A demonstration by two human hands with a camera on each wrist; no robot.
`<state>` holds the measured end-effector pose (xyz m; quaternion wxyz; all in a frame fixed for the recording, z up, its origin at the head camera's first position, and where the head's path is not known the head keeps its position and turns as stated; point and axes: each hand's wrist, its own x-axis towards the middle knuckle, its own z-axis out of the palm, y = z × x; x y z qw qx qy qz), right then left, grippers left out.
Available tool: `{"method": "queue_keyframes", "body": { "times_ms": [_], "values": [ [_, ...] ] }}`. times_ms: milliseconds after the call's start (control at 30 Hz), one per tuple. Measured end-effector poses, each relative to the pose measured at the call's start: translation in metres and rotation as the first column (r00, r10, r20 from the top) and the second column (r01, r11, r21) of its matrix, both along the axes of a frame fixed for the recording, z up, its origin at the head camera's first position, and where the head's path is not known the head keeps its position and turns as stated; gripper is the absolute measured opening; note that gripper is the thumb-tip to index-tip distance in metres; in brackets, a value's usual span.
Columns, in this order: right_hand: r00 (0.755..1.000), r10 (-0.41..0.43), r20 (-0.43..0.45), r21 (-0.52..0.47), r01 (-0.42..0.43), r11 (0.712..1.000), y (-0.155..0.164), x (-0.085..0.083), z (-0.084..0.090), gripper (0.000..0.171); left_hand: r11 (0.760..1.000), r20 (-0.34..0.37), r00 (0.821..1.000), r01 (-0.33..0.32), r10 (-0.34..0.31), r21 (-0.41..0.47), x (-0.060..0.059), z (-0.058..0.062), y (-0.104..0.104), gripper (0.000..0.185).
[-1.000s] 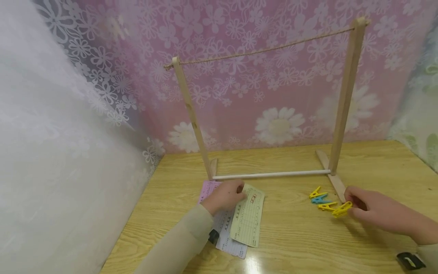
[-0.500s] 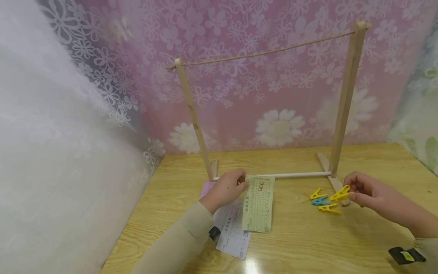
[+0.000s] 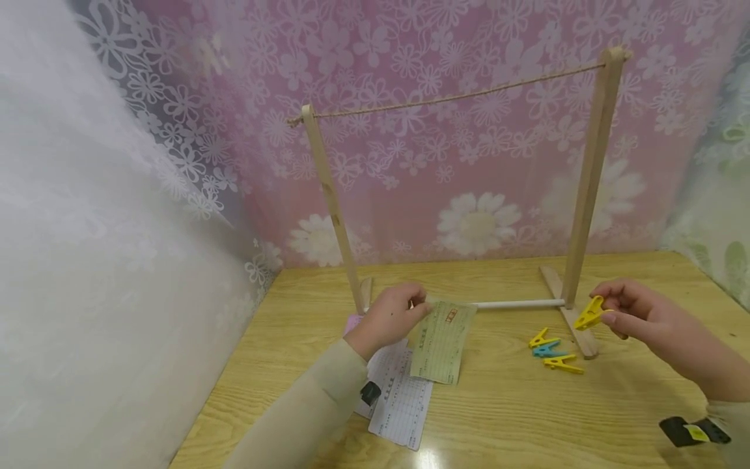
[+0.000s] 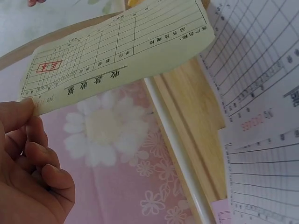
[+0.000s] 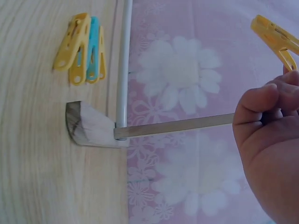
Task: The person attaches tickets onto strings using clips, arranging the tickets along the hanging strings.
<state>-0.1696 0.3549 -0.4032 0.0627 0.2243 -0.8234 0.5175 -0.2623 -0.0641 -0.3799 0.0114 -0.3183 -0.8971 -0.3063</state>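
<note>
Thumb and fingers of my left hand (image 3: 389, 318) pinch a top corner of a pale green receipt slip (image 3: 443, 345), which hangs above the table in the head view. A red stamp and printed lines show on the slip (image 4: 119, 44) in the left wrist view. White printed slips (image 3: 404, 407) lie below it, with a pink slip (image 3: 353, 322) partly hidden by the hand. My right hand (image 3: 650, 329) pinches a yellow clothespin (image 3: 590, 313) off the table, right of the other clothespins. More clothespins, yellow and blue (image 3: 547, 349), lie in a group on the wood.
A wooden frame stands behind, its left post (image 3: 332, 208) and right post (image 3: 593, 182) joined by a thin rope (image 3: 457, 98) on top and a white rod (image 3: 518, 304) below. The frame's right foot (image 3: 580, 335) reaches forward beside the clothespins. A flowered curtain (image 3: 404, 176) backs the table.
My left hand has raised the green slip off the white ones and moved it slightly right. My right hand has lifted the yellow clothespin away from the group and turned it more upright.
</note>
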Motion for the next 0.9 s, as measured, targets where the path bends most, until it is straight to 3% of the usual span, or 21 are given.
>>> {"method": "queue_keyframes", "body": {
  "times_ms": [167,367,733,900],
  "values": [
    [0.998,-0.059,-0.036,-0.048,0.058,0.997,-0.001,-0.002,0.006,0.034,1.0,-0.006,1.0,-0.003,0.003,0.008,0.0,0.007,0.004,0.021],
    [1.0,-0.018,-0.02,-0.292,0.011,0.956,-0.001,-0.007,0.017,0.033,0.999,0.02,1.0,-0.018,0.018,0.033,-0.001,0.014,0.008,0.017],
    [0.983,-0.123,-0.133,-0.361,0.068,0.93,0.001,-0.017,0.048,0.036,1.0,-0.055,0.998,-0.009,0.009,-0.004,-0.011,0.036,0.02,0.013],
    [0.978,-0.127,-0.168,-0.474,0.033,0.88,-0.001,-0.02,0.064,0.041,1.0,-0.058,0.998,0.004,-0.004,0.01,-0.015,0.043,0.024,0.014]
  ]
}}
